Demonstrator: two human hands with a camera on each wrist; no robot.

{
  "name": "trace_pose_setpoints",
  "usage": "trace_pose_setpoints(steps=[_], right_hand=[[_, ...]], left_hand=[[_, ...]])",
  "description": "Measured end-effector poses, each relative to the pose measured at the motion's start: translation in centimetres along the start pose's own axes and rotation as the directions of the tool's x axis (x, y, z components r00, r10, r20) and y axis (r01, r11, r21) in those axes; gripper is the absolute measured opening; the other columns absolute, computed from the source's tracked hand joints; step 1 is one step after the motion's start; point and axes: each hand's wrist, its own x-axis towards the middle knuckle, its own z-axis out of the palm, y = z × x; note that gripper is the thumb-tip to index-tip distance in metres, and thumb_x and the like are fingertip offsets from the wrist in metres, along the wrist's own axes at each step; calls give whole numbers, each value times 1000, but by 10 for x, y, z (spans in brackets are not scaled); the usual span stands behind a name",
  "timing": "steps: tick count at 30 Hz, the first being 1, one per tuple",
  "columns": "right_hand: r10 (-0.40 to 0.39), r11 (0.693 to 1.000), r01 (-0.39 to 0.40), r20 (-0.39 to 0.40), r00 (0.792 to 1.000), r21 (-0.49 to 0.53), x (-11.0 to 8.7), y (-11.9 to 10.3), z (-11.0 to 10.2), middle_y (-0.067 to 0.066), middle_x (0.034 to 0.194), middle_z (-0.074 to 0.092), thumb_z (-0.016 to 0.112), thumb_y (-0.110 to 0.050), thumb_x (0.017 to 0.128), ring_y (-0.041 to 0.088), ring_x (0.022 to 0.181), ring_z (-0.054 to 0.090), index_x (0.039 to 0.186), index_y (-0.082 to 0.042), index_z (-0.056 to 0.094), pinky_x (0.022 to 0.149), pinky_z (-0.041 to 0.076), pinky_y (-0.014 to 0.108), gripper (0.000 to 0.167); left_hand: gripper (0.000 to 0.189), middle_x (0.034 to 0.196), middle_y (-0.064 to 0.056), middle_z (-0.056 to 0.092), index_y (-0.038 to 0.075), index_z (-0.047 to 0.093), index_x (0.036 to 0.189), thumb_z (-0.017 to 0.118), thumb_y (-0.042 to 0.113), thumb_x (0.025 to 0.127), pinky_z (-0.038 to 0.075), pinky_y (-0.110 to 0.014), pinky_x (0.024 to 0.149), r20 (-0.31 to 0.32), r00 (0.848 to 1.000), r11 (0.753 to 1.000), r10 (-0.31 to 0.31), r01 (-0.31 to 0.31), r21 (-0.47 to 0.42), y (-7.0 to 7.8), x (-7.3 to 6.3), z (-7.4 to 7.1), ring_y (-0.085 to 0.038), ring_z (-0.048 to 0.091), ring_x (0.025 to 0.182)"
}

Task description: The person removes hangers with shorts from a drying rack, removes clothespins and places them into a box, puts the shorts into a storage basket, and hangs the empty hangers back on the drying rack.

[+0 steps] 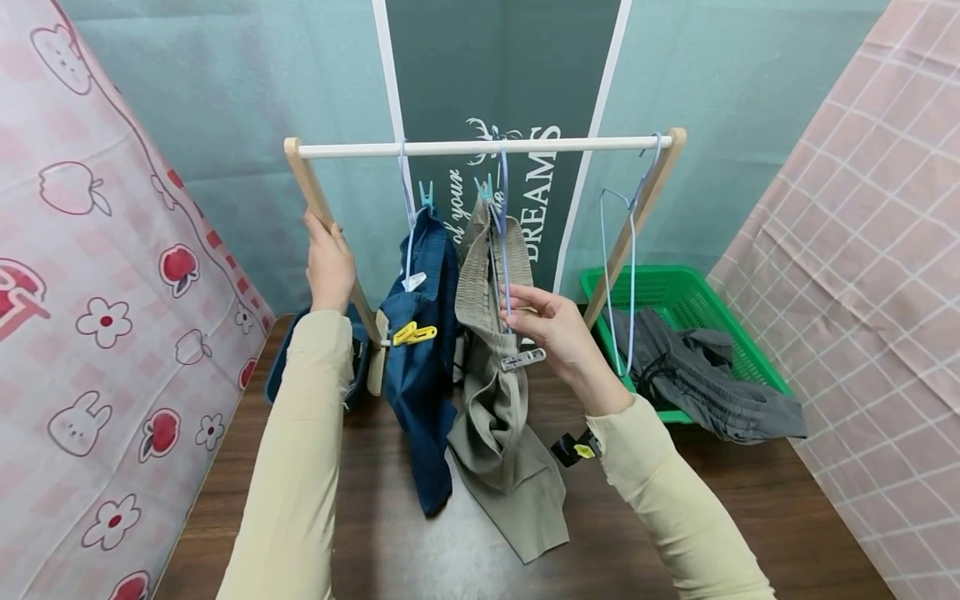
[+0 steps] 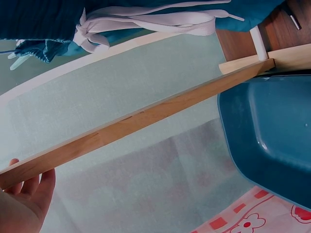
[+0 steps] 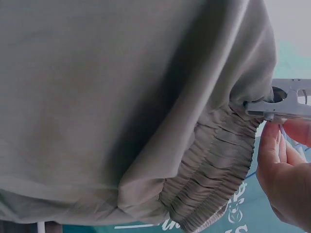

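Khaki trousers (image 1: pixel 498 392) hang from a pale blue hanger (image 1: pixel 502 217) on the white rod (image 1: pixel 480 147) of a wooden rack. My right hand (image 1: pixel 555 329) pinches a grey peg (image 1: pixel 523 360) at their elastic waistband (image 3: pixel 214 165); the grey peg (image 3: pixel 282 104) bites the fabric edge beside my right-hand fingers (image 3: pixel 284 165). My left hand (image 1: pixel 330 262) grips the rack's left wooden leg (image 2: pixel 146 116), palm (image 2: pixel 24 206) against it. Beside the khaki pair hang blue trousers (image 1: pixel 423 333), with a yellow peg (image 1: pixel 414 334) on them and a white drawstring (image 2: pixel 146 22).
An empty hanger (image 1: pixel 626 275) hangs at the rod's right end. A green basket (image 1: pixel 675 287) with a grey garment (image 1: pixel 705 379) sits at the right on the brown table (image 1: pixel 420 542). A blue tub (image 2: pixel 267 136) stands behind the left leg. Patterned cloth walls close both sides.
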Motion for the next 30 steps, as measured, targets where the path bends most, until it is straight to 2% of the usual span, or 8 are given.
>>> trace_pose_setpoints(steps=[10, 21, 26, 30], right_hand=[[0, 996, -1, -17, 1000, -86, -14, 27, -19, -16, 87, 63, 54, 9, 90, -5, 83, 64, 137, 16, 38, 78, 53, 13, 50], [-5, 978, -29, -158, 987, -207, -26, 58, -34, -20, 81, 60, 54, 9, 90, -8, 78, 60, 131, 16, 47, 72, 50, 10, 41], [-50, 956, -9, -194, 980, -293, -32, 64, -39, -18, 84, 59, 56, 9, 90, -6, 78, 57, 126, 15, 53, 70, 49, 10, 37], [-115, 917, 27, -200, 973, -397, -38, 62, -41, -8, 91, 62, 58, 4, 90, -5, 79, 56, 122, 11, 59, 71, 49, 11, 32]], left_hand=[[49, 144, -10, 46, 24, 7, 151, 22, 36, 105, 41, -53, 94, 4, 1000, 1000, 1, -1, 7, -2, 0, 0, -34, 54, 116], [49, 146, -10, 45, 25, 8, 151, 23, 36, 105, 41, -53, 95, 13, 1000, 1000, 1, -1, 3, -2, 0, 1, -34, 53, 119], [50, 146, -10, 44, 24, 8, 151, 22, 35, 105, 41, -52, 95, 16, 1000, 1000, -1, 2, -2, -1, 0, 1, -34, 53, 118], [49, 146, -10, 44, 24, 7, 151, 23, 34, 105, 42, -52, 94, 20, 1000, 1000, -11, 11, -6, 0, 1, -1, -34, 53, 117]])
